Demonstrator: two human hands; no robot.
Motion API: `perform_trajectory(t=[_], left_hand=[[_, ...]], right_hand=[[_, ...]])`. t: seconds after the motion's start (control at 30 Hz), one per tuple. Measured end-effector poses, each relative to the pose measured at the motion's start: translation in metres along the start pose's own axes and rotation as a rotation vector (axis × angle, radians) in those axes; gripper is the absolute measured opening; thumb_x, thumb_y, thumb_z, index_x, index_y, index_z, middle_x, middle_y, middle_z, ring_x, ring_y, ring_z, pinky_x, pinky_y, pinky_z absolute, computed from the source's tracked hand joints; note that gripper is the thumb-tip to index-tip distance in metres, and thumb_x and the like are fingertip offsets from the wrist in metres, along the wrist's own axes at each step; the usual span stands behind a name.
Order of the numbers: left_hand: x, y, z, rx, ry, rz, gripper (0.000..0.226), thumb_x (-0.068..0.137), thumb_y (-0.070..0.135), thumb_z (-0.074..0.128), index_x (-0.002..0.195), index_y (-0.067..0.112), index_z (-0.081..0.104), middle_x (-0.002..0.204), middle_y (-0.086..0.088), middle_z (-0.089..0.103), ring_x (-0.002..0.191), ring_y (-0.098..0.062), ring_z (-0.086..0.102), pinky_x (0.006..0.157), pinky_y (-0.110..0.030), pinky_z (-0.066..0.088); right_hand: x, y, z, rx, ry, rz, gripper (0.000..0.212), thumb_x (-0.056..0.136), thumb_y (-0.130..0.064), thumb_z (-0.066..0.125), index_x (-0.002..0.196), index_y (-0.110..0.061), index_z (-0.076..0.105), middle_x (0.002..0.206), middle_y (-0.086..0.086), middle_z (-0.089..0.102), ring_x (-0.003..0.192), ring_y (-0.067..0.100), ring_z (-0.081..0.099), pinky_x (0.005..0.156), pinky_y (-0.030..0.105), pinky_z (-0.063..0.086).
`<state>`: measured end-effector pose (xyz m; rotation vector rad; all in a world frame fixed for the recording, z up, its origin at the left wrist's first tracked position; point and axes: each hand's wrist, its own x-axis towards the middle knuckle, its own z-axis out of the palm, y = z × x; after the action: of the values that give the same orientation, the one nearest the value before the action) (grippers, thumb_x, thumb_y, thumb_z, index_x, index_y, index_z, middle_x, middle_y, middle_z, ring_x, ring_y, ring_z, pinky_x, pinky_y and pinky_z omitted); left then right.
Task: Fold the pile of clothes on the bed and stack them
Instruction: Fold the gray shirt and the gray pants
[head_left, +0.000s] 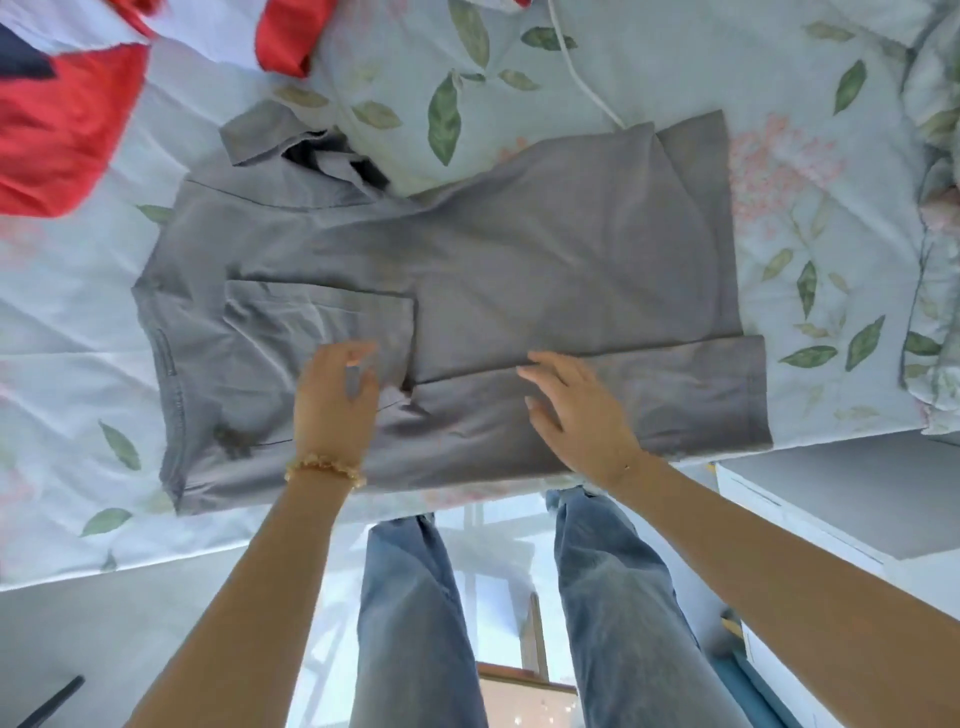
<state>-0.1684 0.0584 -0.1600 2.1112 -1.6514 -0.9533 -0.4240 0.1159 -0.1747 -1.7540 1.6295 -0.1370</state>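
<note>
Now the shirt (467, 291) lies flat on the bed (831, 156); left hand (335, 400) and right hand (576, 410) hover above it, fingers loose, gripping nothing; best smooth the near fold flat before folding again.

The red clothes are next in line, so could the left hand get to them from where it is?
Probably yes: the left hand is over the grey shirt, and only flat shirt and bedsheet lie between it and the red garment.

Both forearms reach forward from the lower edge of view. Left hand (335, 402): palm down, fingers loosely curled, thumb apart, nothing gripped; beaded bracelet at the wrist. Right hand (576, 410): palm down, fingers straight and spread, pointing up-left. Hands near each other, not touching.
</note>
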Motion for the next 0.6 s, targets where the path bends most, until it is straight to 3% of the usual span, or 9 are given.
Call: perform_trajectory(t=[0.07, 0.13, 0.23, 0.3, 0.4, 0.5, 0.6], left_hand=[[0.026, -0.044, -0.036, 0.088, 0.123, -0.07, 0.028, 0.084, 0.004, 0.064, 0.112, 0.004, 0.064, 0.111, -0.018, 0.06, 0.104, -0.035, 0.055, 0.09, -0.037, 0.041], [0.056, -0.08, -0.061, 0.121, 0.127, -0.183, 0.043, 0.083, 0.01, 0.07, 0.123, 0.001, 0.057, 0.121, -0.025, 0.054, 0.114, -0.038, 0.049, 0.099, -0.038, 0.036], [0.096, -0.112, -0.08, 0.04, -0.034, -0.316, 0.064, 0.082, 0.025, 0.076, 0.133, 0.001, 0.047, 0.128, -0.022, 0.051, 0.118, -0.035, 0.049, 0.105, -0.041, 0.039], [0.117, -0.12, -0.086, -0.117, -0.146, -0.308, 0.064, 0.082, 0.025, 0.077, 0.132, 0.0, 0.045, 0.118, -0.017, 0.056, 0.107, -0.029, 0.056, 0.096, -0.035, 0.049], [0.138, -0.123, -0.093, -0.254, -0.254, -0.331, 0.058, 0.084, 0.021, 0.075, 0.127, -0.005, 0.045, 0.103, -0.012, 0.062, 0.092, -0.02, 0.06, 0.077, -0.018, 0.05], [0.146, -0.122, -0.098, -0.246, -0.344, -0.318, 0.049, 0.088, 0.024, 0.07, 0.126, -0.001, 0.051, 0.104, -0.012, 0.065, 0.093, -0.017, 0.059, 0.082, -0.025, 0.048], [0.144, -0.115, -0.11, -0.242, -0.346, -0.184, 0.027, 0.093, 0.023, 0.064, 0.092, -0.004, 0.059, 0.08, -0.011, 0.053, 0.076, -0.016, 0.048, 0.07, -0.022, 0.037]], right_hand=[[0.031, -0.04, 0.024, 0.136, -0.016, 0.076, 0.037, 0.097, -0.022, 0.056, 0.132, -0.01, 0.057, 0.133, 0.006, 0.056, 0.122, 0.022, 0.052, 0.102, 0.031, 0.038], [0.066, -0.075, 0.042, 0.292, 0.0, 0.258, 0.038, 0.094, -0.032, 0.061, 0.125, -0.01, 0.061, 0.122, 0.003, 0.062, 0.104, 0.017, 0.062, 0.088, 0.025, 0.043], [0.12, -0.111, 0.06, 0.513, 0.074, 0.515, 0.033, 0.085, -0.042, 0.071, 0.1, -0.014, 0.061, 0.087, -0.001, 0.068, 0.081, 0.016, 0.063, 0.07, 0.028, 0.045], [0.146, -0.122, 0.066, 0.576, 0.078, 0.615, 0.033, 0.081, -0.043, 0.075, 0.089, -0.017, 0.057, 0.074, -0.008, 0.059, 0.071, 0.011, 0.056, 0.065, 0.027, 0.042], [0.166, -0.125, 0.067, 0.57, 0.089, 0.634, 0.038, 0.085, -0.034, 0.073, 0.083, 0.002, 0.062, 0.071, 0.003, 0.056, 0.067, 0.016, 0.053, 0.062, 0.029, 0.039], [0.165, -0.127, 0.061, 0.556, 0.148, 0.582, 0.034, 0.088, -0.03, 0.07, 0.092, 0.003, 0.068, 0.077, 0.008, 0.058, 0.075, 0.018, 0.053, 0.064, 0.029, 0.039], [0.159, -0.13, 0.052, 0.598, 0.191, 0.514, 0.021, 0.089, -0.025, 0.07, 0.093, -0.004, 0.072, 0.077, 0.003, 0.06, 0.077, 0.013, 0.053, 0.071, 0.026, 0.042]])
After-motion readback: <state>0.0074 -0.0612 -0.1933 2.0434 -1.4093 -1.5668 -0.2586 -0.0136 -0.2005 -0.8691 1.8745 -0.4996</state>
